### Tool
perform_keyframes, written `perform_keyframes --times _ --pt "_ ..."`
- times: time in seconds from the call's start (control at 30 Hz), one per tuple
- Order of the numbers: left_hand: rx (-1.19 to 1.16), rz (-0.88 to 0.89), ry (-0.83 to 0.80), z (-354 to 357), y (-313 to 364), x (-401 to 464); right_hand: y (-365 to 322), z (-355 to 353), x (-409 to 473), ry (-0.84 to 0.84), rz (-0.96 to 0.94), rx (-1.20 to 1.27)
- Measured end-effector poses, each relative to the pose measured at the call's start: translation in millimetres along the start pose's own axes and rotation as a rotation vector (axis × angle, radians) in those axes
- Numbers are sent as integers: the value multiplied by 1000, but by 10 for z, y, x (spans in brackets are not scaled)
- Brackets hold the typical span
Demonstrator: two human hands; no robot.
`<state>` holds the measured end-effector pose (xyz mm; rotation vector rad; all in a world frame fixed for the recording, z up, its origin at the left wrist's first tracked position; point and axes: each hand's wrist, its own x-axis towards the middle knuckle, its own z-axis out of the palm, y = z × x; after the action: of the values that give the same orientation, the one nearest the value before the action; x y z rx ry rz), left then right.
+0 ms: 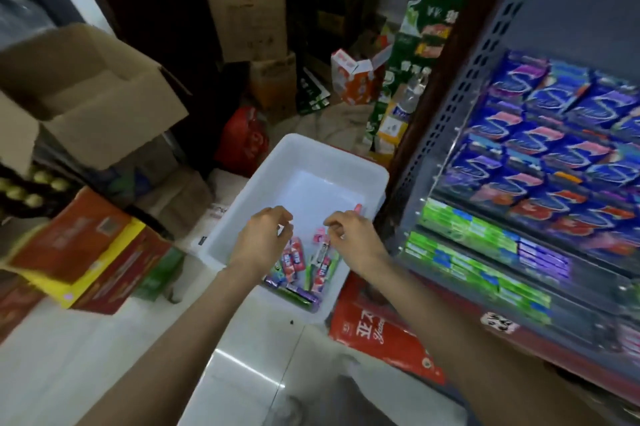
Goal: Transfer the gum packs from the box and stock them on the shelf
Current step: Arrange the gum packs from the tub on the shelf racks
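Note:
A white plastic box (349, 166) stands on the floor beside the shelf (483, 58). Several gum packs (298, 263) in pink, green and purple wrappers lie heaped at its near end. My left hand (261, 238) hovers over the heap with its fingers curled downward; whether it holds a pack is hidden. My right hand (351, 235) is just right of it, fingers curled round a pink gum pack (357, 208) whose tip pokes out past the knuckles. On the shelf, blue and purple packs (554, 148) lie in rows above green ones (471, 245).
An open cardboard carton (93, 93) and red and yellow cartons (90, 252) crowd the left. A red bag (377, 328) lies under the shelf's front edge. Green and orange cartons (356, 79) stand behind the box. White floor tiles (242, 373) lie nearest me.

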<state>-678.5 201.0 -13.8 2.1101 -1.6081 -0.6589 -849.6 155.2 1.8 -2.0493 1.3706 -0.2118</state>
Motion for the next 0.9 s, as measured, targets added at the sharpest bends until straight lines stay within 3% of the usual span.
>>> perform_keyframes --times 0.17,0.3,0.43,0.53,0.73,0.9 --pt "130 -69 -198 280 -462 308 148 489 452 -198 107 -106" --pt "243 5 -406 552 -654 492 320 748 735 -301 160 -194" --pt "506 102 -593 758 -832 602 439 959 871 -353 224 -249" --pt "580 154 -614 852 -977 639 490 1082 881 -371 235 -241" --pt "509 221 -609 924 -1144 838 484 1225 914 -215 251 -146" --pt "346 130 -470 906 -1151 1090 496 1180 1048 -70 238 -81"
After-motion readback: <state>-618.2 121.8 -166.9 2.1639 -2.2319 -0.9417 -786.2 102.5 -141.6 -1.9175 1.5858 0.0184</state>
